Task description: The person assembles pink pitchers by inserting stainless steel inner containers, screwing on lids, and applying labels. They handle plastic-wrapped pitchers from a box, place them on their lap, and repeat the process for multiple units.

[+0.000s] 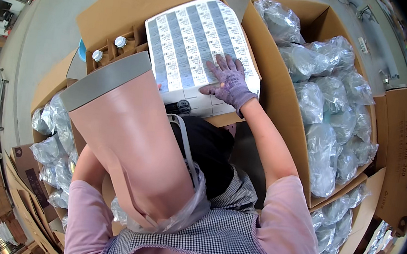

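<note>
My right hand (230, 83), in a purple-grey glove, lies with fingers spread on a sheet of printed labels (188, 40). The sheet rests over a cardboard box. A large pink tapered vessel (123, 123) with a grey base (106, 80) leans across my lap, base tilted up and away. Clear plastic wrap (186, 215) bunches around its near end. My left arm (89, 168) reaches behind the vessel, which hides most of the left hand; only what seems a fingertip (159, 87) shows at its edge. A small black round object (183, 106) sits at the sheet's near edge.
On the right stands a tall open carton (278, 105) packed with plastic-wrapped items (324, 105). Another carton with wrapped items (55, 150) is at the left. Two white-capped things (120, 42) stand in a divided box beyond the vessel. Closed cartons (401, 154) flank the far right.
</note>
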Motion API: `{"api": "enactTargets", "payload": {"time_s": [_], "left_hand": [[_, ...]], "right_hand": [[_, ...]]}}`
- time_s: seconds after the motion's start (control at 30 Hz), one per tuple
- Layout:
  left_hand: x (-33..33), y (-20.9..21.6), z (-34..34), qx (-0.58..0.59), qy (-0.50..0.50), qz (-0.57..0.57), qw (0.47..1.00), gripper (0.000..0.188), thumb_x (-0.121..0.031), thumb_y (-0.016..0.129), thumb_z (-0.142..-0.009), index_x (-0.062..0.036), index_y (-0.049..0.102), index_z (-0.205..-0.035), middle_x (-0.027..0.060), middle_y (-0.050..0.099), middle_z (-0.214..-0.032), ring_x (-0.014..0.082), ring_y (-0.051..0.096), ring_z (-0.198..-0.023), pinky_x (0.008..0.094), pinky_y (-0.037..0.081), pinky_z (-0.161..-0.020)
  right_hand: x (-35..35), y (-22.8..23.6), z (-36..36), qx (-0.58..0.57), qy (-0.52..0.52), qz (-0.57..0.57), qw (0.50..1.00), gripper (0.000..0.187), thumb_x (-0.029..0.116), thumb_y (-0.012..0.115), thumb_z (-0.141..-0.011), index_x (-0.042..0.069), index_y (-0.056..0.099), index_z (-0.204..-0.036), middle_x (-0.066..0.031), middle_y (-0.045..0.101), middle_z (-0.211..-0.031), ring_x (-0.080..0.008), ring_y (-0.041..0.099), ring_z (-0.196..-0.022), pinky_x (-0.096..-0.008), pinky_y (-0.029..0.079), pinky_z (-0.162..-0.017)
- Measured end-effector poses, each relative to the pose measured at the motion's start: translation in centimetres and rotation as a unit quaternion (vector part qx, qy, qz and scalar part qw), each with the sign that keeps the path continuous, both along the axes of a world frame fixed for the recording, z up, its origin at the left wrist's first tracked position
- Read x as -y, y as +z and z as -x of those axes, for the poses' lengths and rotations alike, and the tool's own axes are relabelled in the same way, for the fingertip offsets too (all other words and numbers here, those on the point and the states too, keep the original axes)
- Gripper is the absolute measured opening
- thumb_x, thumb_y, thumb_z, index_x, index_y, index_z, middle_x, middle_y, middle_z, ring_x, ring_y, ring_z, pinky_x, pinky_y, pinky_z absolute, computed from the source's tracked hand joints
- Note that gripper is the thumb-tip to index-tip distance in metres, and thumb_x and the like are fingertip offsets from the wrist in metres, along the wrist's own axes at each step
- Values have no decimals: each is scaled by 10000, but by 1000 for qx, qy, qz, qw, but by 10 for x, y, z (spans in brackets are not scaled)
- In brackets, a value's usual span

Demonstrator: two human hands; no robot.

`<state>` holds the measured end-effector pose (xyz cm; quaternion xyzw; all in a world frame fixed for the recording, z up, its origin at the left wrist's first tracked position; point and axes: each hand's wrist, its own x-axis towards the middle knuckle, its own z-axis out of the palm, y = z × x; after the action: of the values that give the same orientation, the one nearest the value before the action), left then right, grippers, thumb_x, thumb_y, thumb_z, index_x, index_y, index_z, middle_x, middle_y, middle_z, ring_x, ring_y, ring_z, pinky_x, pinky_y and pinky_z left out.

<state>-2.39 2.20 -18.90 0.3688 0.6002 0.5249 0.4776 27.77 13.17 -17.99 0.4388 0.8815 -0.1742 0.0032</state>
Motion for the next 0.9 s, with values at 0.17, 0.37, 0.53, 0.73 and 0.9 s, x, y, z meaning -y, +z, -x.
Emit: {"api": "enactTargets", "payload": {"time_s": [0.17, 0.37, 0.53, 0.73, 0.9], "left_hand": [[-16, -3, -9, 10, -1, 5, 1000, 613, -45, 733, -826, 9, 431, -1356, 184, 641, -1157, 235, 605, -1096, 371, 485, -942], [-21, -23, 25, 24, -4, -17, 1000, 640, -4, 714, -845, 0, 395, -1400, 178, 648, -1190, 211, 610, -1128, 352, 480, -967], [-20, 3, 10, 11, -90, 40, 995, 601, 4, 719, -840, -13, 435, -1368, 156, 647, -1193, 204, 609, -1117, 345, 467, -977], [-24, 22, -23, 45, -18, -56, 997, 388, -36, 705, -873, -29, 546, -1227, 99, 682, -1041, 156, 638, -970, 309, 504, -856], [-28, 27, -23, 8, -1, -68, 998, 358, -36, 704, -875, -29, 554, -1200, 95, 683, -1025, 151, 636, -951, 300, 500, -837]], "right_hand": [[4, 33, 26, -35, -19, 77, 996, 965, 714, 611, -735, 125, 398, -1469, -221, 255, -1558, -367, 176, -1467, -482, 103, -1190], [4, 21, 71, -177, 120, 48, 976, 782, 527, 678, -792, 117, 453, -1419, -156, 434, -1464, -293, 321, -1411, -465, 189, -1172], [-3, 12, 75, -179, 127, 33, 975, 790, 531, 694, -764, 121, 475, -1402, -127, 459, -1445, -267, 356, -1389, -466, 199, -1163], [-4, 24, 76, -208, 83, 67, 972, 773, 542, 672, -803, 97, 466, -1402, -151, 444, -1450, -275, 329, -1404, -448, 184, -1183], [-33, -16, 19, -239, -221, -175, 929, 775, 641, 694, -731, 97, 584, -1272, -212, 573, -1248, -375, 557, -1134, -456, 437, -992]]}}
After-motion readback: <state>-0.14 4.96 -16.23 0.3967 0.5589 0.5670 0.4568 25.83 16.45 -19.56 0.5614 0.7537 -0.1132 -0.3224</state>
